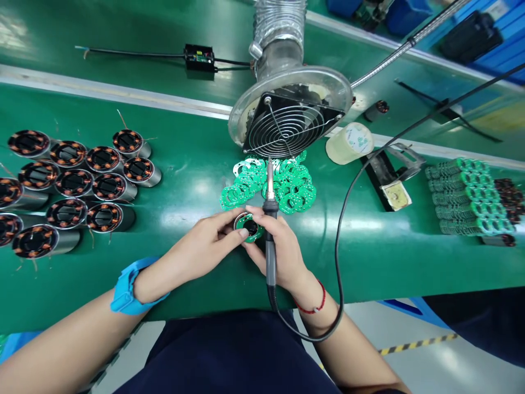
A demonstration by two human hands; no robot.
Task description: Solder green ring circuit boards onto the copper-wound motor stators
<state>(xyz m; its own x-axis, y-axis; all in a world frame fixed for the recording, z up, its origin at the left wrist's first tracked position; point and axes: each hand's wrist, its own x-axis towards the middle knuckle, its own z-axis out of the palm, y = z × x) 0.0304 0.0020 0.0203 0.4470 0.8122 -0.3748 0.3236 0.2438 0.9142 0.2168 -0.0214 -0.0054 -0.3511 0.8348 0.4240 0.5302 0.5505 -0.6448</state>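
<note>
My left hand (207,241) pinches a motor stator topped with a green ring-shaped circuit board (248,226), thumb and fingers on its rim. My right hand (283,249) touches the same part with its fingertips and also grips a soldering iron (269,230), held with the tip pointing away from me over the pile of boards. A pile of green ring circuit boards (268,183) lies just beyond both hands. The iron's black cable (340,235) loops round my right wrist and runs off to the upper right.
Several copper-wound stators (69,189) stand at the left on the green mat (184,180). A fume extractor fan (289,120) hangs behind the boards. A tape roll (349,142), an iron stand (394,175) and finished stators with boards (467,197) lie at the right.
</note>
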